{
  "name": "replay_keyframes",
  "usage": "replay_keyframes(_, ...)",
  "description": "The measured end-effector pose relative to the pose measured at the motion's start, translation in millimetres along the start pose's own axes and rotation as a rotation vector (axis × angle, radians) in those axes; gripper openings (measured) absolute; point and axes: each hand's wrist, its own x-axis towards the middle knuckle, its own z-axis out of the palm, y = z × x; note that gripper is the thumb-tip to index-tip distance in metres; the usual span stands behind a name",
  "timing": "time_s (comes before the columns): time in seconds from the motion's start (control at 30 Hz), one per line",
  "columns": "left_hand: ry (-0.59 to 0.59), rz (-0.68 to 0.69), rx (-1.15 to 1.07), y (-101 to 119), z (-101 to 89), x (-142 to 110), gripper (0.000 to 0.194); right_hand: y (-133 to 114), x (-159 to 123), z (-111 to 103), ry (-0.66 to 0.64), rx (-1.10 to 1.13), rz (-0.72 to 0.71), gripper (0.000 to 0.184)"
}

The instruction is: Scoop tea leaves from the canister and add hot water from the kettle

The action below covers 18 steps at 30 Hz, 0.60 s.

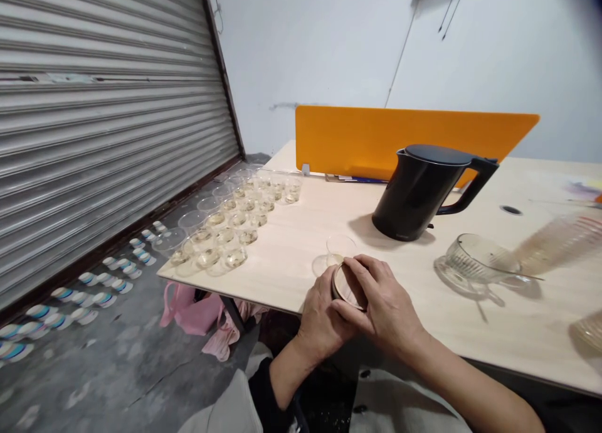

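Observation:
Both my hands meet at the table's front edge around a small round canister [348,287], dark-sided with a pale, shiny top facing me. My left hand [320,314] wraps its left side. On the right, my right hand [388,301] has its fingers curled over the rim and the thumb across the front. Most of the canister's side is hidden by my hands. Just beyond them stands a clear plastic cup [342,243], partly covered by my fingers. Whether the top is a lid or an opening, I cannot tell.
Several clear cups [226,235] with pale contents crowd the table's left end. A black kettle [409,194] stands before an orange divider [348,138]. To the right are a glass cup [480,260] on a saucer and stacked plastic cups [559,241]. White-and-blue containers [59,320] line the floor.

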Motion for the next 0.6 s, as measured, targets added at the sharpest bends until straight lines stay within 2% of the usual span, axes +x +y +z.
replay_keyframes(0.17,0.061,0.009,-0.006,-0.8,2.8,-1.0,0.075,-1.4,-0.3,6.6,0.062,0.067,-0.007,0.058)
replay_keyframes(0.23,0.068,0.0,-0.04,-1.0,-0.1,-1.3,0.082,-0.4,1.0,6.5,0.083,0.13,0.023,0.054)
replay_keyframes(0.37,-0.04,-0.111,-0.169,0.5,-14.5,-1.2,0.101,5.5,2.6,-9.4,0.165,0.325,0.084,0.049)
replay_keyframes(0.43,-0.086,-0.143,-0.217,2.1,-22.7,-1.0,0.098,14.6,-0.8,-22.5,0.266,0.366,0.114,0.05)
replay_keyframes(0.5,-0.09,-0.13,-0.249,3.1,-28.2,-1.0,0.096,30.6,-9.0,-32.9,0.331,0.303,0.161,0.051)
replay_keyframes(0.6,-0.081,-0.117,-0.27,2.4,-29.7,-1.4,0.097,66.5,-30.5,-34.8,0.286,0.09,0.254,0.053)
